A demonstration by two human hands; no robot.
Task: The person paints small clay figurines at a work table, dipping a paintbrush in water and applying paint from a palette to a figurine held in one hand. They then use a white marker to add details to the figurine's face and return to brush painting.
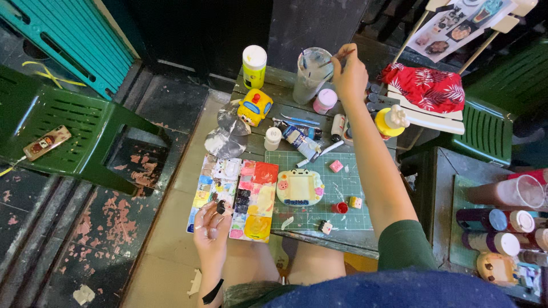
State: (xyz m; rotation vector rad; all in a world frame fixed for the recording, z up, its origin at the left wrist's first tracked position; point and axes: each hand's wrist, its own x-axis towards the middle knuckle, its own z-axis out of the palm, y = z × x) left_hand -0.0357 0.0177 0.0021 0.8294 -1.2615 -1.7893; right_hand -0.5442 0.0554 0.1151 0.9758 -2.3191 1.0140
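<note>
Right hand (349, 71) is stretched to the far edge of the small table (274, 91), fingers pinched shut around a thin paintbrush (334, 59) whose tip sits in the cloudy plastic water cup (311, 73). Left hand (212, 225) lies loosely curled on the near left, holding the paint-smeared palette (233, 197) that overhangs the table edge. Between them, a glossy ceramic frame (299, 187) lies flat on the green cutting mat (337, 188), tubes and bottles crowding the far side.
</note>
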